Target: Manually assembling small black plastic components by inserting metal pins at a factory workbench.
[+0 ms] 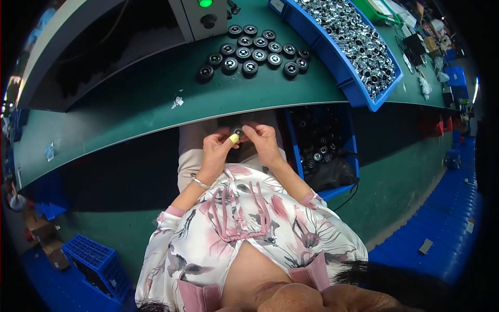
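Note:
Over my lap, just in front of the table's edge, my two hands meet around a small black wheel. My left hand is closed on it, with a yellow wrap on the thumb. The fingers of my right hand pinch its other side. The fingers hide much of the wheel. On the green tabletop ahead lie several similar black wheels with shiny centres, loosely grouped. To the right of my lap, a blue bin holds more black wheels and a dark bag.
A long blue tray full of shiny silver parts stands on the table at the right. A grey machine with a green-lit button stands at the left. White scraps lie near the edge. A blue crate sits at the lower left.

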